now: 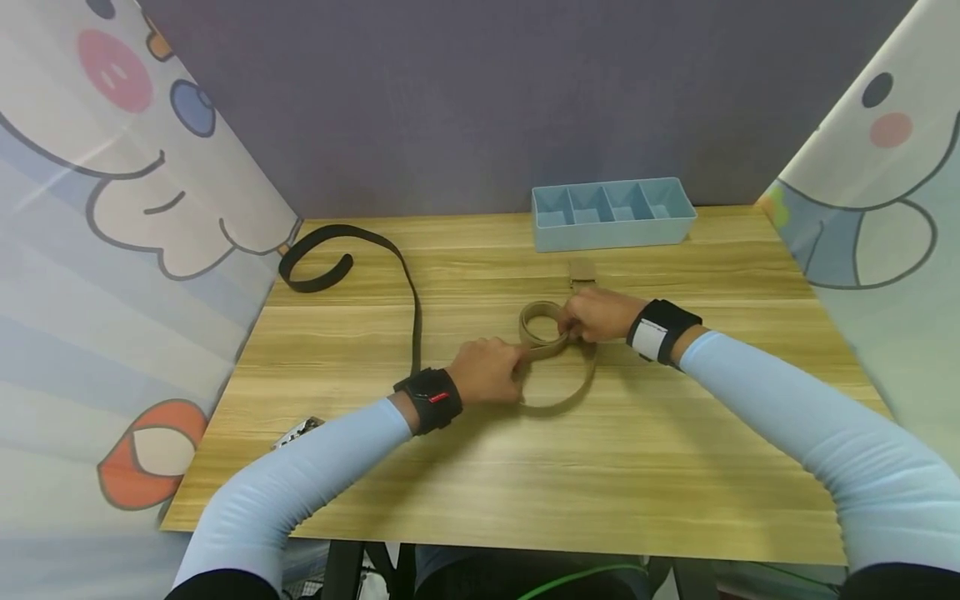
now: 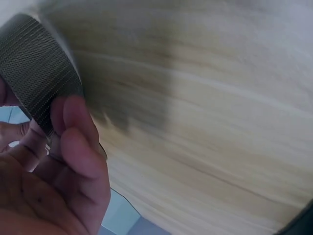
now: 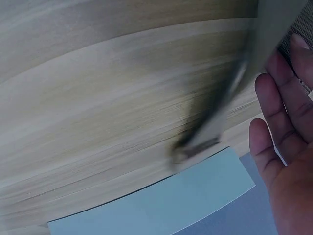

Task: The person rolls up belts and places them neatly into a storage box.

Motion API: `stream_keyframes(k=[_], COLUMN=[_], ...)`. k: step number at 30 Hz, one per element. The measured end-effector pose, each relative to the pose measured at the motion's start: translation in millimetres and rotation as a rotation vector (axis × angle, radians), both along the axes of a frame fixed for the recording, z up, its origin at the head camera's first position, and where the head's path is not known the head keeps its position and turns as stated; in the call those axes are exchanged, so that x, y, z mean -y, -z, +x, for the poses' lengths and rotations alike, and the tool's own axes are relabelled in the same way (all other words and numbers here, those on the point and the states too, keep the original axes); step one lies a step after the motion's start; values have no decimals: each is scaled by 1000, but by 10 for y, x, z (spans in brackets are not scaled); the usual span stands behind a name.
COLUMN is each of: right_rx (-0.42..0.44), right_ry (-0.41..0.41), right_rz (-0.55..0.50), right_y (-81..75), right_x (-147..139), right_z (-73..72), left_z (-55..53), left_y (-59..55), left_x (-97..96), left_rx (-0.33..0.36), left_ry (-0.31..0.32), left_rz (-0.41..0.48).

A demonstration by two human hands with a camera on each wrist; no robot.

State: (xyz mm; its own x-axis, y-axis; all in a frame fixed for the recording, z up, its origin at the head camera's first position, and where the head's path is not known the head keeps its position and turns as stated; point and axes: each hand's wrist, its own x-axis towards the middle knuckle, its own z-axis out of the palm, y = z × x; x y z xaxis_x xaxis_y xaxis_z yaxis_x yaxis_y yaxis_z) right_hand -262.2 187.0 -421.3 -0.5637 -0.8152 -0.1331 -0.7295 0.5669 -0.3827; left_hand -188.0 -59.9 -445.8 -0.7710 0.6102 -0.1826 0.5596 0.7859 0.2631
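A tan woven belt [image 1: 555,409] is partly rolled near the middle of the table, with a round coil at its top and a loose loop hanging below. Its end with a metal fitting [image 1: 582,273] points toward the back. My left hand [image 1: 487,371] pinches the strap [image 2: 41,63] at the coil's lower left, thumb and fingers bent over the band. On the coil's right side, my right hand [image 1: 600,315] grips the belt between thumb and fingers. A blurred stretch of the same belt [image 3: 239,83] runs down past the right hand in the right wrist view.
A black strap [image 1: 416,325], curled at its far end, lies to the left and runs toward the left wrist. Beside the left forearm is a silver metal piece [image 1: 300,431], partly covered. A light-blue divided box [image 1: 615,236] stands at the back, against the grey wall [image 1: 480,108].
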Motion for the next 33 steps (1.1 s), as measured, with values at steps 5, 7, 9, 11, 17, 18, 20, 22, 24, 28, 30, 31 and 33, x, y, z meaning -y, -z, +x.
stream_keyframes(k=[5, 7, 9, 11, 17, 18, 20, 22, 24, 28, 30, 31, 33], right_rx=[-14, -11, -3, 1, -4, -4, -4, -5, -4, -13, -24, -29, -31], right_ry=[2, 5, 9, 11, 17, 20, 24, 24, 26, 21, 17, 19, 17], right_rz=[0, 2, 0, -3, -13, -12, -10, -7, -6, -14, -15, -12, -9], right_y=[40, 54, 62, 71, 91, 93, 99, 99, 90, 65, 66, 71, 75], right_x=[-35, -50, -66, -79, -136, -145, -166, -185, -202, -229, -246, -253, -271], right_z=[-12, -14, -15, -19, -50, -56, -64, -71, -75, -75, -76, -75, -78], left_z=[-14, -6, 2, 9, 18, 18, 16, 6, -12, -63, -90, -101, -124], left_y=[-39, -54, -66, -73, -78, -79, -79, -75, -68, -43, -35, -33, -34], left_x=[59, 77, 94, 111, 149, 155, 168, 185, 205, 250, 271, 281, 300], left_rx=[-31, -71, -104, -122, -115, -119, -130, -136, -136, -124, -115, -108, -96], left_ry=[20, 26, 24, 23, 30, 33, 36, 34, 27, 3, -10, -16, -21], left_rz=[-14, -25, -22, -18, -30, -36, -35, -45, -64, -102, -119, -125, -144])
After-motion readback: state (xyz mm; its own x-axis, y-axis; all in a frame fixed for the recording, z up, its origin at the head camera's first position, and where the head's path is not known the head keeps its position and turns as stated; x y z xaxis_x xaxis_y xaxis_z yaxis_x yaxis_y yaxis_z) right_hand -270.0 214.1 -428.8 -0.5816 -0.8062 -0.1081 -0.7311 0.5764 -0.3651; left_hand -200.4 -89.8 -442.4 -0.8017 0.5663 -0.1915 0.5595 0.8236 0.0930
